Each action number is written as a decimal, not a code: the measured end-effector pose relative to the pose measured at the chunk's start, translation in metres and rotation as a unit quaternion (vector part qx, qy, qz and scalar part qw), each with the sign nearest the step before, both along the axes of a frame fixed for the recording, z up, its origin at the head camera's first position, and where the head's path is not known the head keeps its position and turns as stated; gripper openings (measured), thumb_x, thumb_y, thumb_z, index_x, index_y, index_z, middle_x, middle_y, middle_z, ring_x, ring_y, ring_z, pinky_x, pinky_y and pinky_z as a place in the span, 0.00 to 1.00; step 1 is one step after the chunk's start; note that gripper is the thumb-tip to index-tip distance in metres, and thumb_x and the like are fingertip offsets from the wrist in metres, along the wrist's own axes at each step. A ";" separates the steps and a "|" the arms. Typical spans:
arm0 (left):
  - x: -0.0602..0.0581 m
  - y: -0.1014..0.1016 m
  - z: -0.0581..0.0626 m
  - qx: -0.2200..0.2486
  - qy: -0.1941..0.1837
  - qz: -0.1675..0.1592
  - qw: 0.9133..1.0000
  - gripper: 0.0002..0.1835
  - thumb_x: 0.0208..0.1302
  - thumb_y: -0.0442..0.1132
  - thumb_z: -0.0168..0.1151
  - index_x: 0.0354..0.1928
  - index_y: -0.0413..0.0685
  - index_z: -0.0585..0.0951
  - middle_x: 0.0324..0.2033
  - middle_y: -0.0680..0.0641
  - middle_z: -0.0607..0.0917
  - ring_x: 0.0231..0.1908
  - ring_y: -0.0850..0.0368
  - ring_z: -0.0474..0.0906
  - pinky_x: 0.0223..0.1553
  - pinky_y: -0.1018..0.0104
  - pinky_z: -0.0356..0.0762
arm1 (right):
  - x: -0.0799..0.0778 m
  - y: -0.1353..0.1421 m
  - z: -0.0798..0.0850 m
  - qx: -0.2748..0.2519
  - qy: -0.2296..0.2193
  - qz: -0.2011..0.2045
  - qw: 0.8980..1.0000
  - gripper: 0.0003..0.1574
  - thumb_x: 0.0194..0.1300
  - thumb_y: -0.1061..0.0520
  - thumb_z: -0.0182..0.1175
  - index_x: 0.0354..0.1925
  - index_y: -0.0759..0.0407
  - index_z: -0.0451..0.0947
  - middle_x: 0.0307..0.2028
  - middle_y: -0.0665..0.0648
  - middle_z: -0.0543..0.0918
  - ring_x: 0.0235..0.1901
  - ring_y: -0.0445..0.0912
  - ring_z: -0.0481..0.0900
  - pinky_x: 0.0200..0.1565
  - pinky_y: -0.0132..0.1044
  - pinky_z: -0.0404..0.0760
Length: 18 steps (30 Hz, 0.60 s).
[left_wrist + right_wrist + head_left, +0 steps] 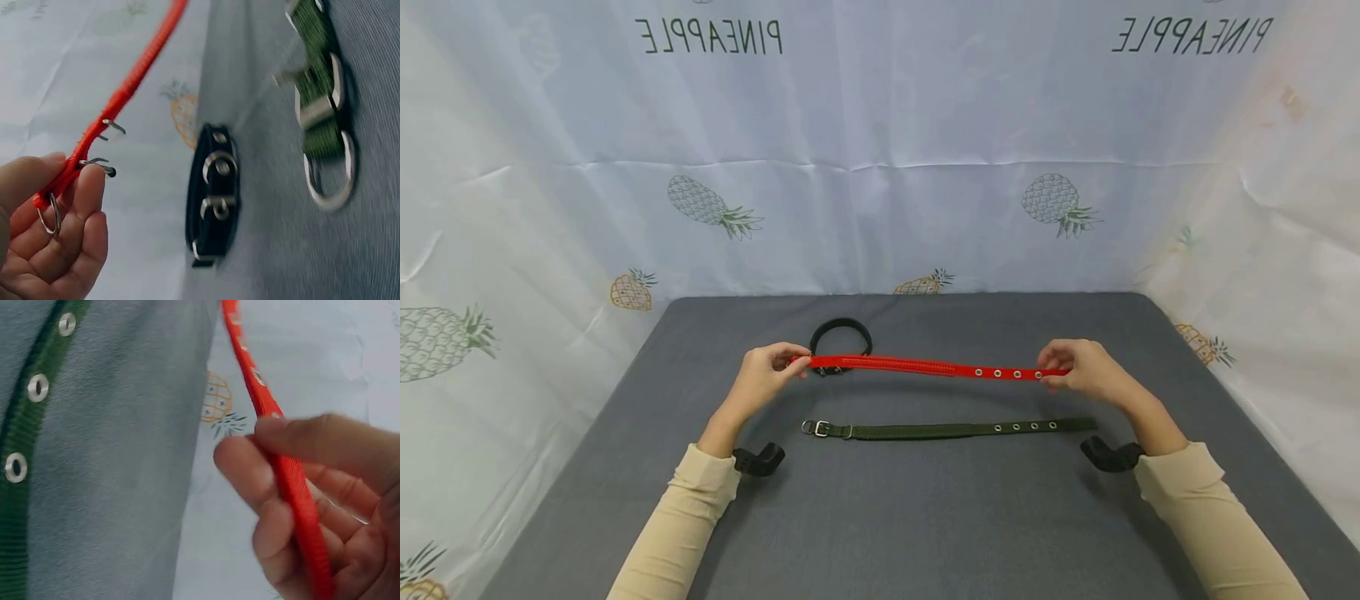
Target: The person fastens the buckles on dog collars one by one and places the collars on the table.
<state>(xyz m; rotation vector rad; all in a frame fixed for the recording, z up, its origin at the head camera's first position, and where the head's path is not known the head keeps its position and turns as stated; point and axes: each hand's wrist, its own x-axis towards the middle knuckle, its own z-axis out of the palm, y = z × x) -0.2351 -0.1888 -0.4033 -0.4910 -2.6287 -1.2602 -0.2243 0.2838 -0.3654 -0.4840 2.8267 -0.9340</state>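
A red collar (898, 365) with metal eyelets is stretched nearly level between both hands above the table. My left hand (769, 372) pinches its buckle end between thumb and fingers; the metal ring and prong show in the left wrist view. At the eyelet end, my right hand (1086, 368) pinches the strap, and the tip runs across the palm in the right wrist view. A green collar (917, 431) lies straight on the table nearer the body, buckle to the left. Behind the red strap, a black collar (842, 322) stands buckled in a loop, its lower part overlapped by the red one.
The dark grey table (925, 517) ends at a white curtain (880, 225) printed with pineapples, which also hangs along both sides. Black wrist cameras (760, 460) sit on both forearms, close to the ends of the green collar.
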 end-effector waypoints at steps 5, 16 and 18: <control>0.003 0.004 0.003 0.046 -0.035 -0.007 0.998 0.12 0.60 0.38 0.68 0.44 0.41 0.85 0.30 0.39 0.89 0.30 0.61 0.86 0.34 0.75 0.77 | 0.001 -0.004 0.007 -0.029 -0.016 -0.029 0.999 0.10 0.58 0.65 0.65 0.38 0.67 0.75 0.27 0.60 0.86 0.20 0.43 0.80 0.23 0.36 0.78; 0.008 0.018 0.005 0.084 -0.046 -0.005 0.995 0.14 0.55 0.34 0.71 0.44 0.38 0.85 0.38 0.34 0.88 0.30 0.67 0.83 0.36 0.77 0.81 | -0.001 -0.019 0.008 -0.119 0.066 -0.037 0.990 0.13 0.59 0.65 0.66 0.40 0.68 0.74 0.27 0.65 0.86 0.18 0.36 0.80 0.21 0.34 0.79; 0.009 0.020 0.006 0.087 -0.043 -0.012 0.995 0.15 0.56 0.33 0.70 0.45 0.37 0.84 0.39 0.34 0.88 0.32 0.64 0.85 0.37 0.76 0.82 | -0.001 -0.022 0.007 -0.149 0.080 -0.020 0.985 0.14 0.58 0.67 0.66 0.41 0.70 0.74 0.25 0.60 0.86 0.18 0.34 0.81 0.22 0.32 0.81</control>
